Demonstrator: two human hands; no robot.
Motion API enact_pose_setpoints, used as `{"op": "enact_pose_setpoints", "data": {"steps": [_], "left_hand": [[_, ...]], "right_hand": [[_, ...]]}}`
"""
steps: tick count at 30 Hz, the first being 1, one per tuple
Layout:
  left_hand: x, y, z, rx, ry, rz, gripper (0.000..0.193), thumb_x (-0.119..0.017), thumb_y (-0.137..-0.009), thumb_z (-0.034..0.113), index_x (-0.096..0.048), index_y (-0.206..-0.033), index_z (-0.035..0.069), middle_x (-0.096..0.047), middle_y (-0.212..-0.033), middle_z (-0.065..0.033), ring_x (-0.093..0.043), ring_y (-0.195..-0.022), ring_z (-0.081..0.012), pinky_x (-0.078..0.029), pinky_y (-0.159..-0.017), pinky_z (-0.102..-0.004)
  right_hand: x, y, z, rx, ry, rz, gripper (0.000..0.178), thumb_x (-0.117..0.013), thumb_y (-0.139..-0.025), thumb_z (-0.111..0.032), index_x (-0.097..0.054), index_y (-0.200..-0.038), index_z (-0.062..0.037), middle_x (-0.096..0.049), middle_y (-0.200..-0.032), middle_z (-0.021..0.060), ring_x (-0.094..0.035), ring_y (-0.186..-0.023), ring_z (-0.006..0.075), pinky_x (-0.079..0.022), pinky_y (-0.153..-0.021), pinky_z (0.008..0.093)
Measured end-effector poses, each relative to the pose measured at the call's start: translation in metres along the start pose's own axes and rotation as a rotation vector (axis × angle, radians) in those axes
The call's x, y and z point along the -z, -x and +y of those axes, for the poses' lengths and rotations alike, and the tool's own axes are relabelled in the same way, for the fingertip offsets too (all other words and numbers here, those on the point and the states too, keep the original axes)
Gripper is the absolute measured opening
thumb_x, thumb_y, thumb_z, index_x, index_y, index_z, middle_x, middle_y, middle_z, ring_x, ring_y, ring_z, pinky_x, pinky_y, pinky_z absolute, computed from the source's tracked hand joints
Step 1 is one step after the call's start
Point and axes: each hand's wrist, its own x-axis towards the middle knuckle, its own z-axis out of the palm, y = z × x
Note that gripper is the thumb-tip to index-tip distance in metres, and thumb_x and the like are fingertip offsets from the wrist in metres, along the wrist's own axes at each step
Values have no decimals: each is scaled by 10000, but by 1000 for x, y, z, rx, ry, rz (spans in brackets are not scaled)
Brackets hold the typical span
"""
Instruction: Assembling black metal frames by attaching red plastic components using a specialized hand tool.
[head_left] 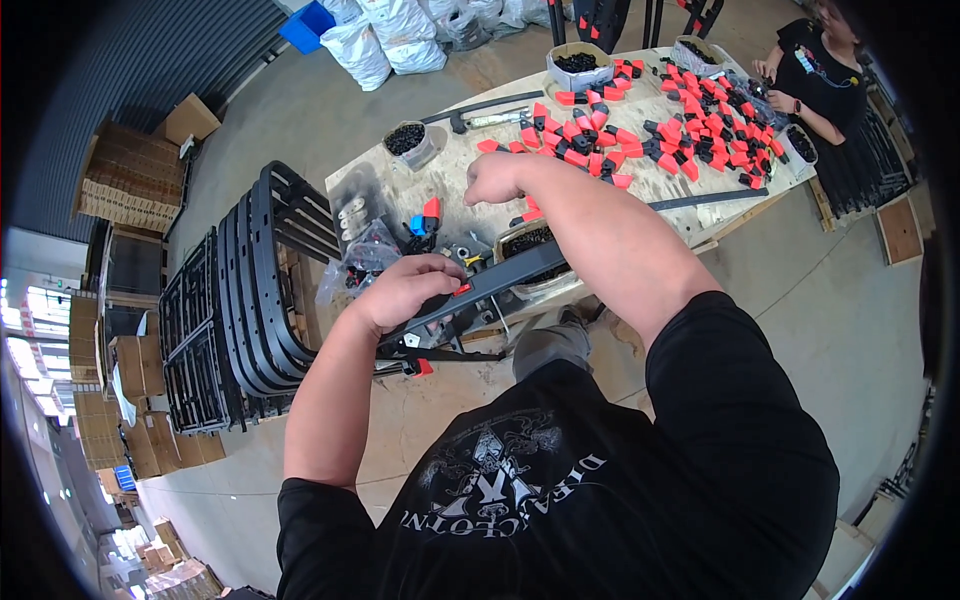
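A long black metal bar (pixel 520 270) runs slantwise in front of me, at the near edge of the wooden table. My left hand (pixel 412 288) is closed around the bar, its thumb and fingers next to a small red plastic piece (pixel 462 289) on the bar. Above the tabletop, my right hand (pixel 494 178) reaches forward with its fingers curled together. What it holds, if anything, is hidden. Close by on its right lie many red-and-black plastic end pieces (pixel 590 135). Partly under the bar and my right forearm is a container of small black parts (pixel 527 240).
The plywood table (pixel 465 150) carries tubs of black parts (pixel 408 140), a hammer-like tool (pixel 490 118) and a plastic bag (pixel 368 250). Black metal frames (pixel 240 290) are stacked at left. A co-worker (pixel 822 75) sits at the far right. White sacks (pixel 400 35) stand behind.
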Motion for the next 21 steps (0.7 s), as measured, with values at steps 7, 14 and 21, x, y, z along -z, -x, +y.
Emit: {"op": "enact_pose_setpoints", "data": {"steps": [7, 14, 21], "left_hand": [[4, -2, -4, 11, 17, 6, 345, -677, -878, 87, -625, -1186, -61, -680, -860, -72, -640, -654, -117, -516, -578, -263], [11, 1, -8, -57, 0, -82, 353, -626, -879, 76, -627, -1210, -45, -693, -894, -70, -649, -669, -112, -526, -612, -254], [-3, -3, 1, 46, -101, 19, 349, -625, -916, 177, -644, -1191, -36, -685, -882, -58, -640, -669, -109, -529, -617, -256]], "right_hand": [[2, -1, 1, 39, 53, -22, 566, -695, -857, -417, -692, -1232, 7, -695, -1216, 219, -699, -1043, 330, -561, -859, 437], [1, -1, 1, 25, 41, -27, 566, -698, -848, -404, -687, -1246, -2, -689, -1233, 217, -689, -1076, 329, -556, -876, 435], [4, 5, -3, 10, 43, -30, 578, -696, -845, -395, -676, -1259, 9, -670, -1275, 221, -677, -1108, 337, -538, -929, 428]]}}
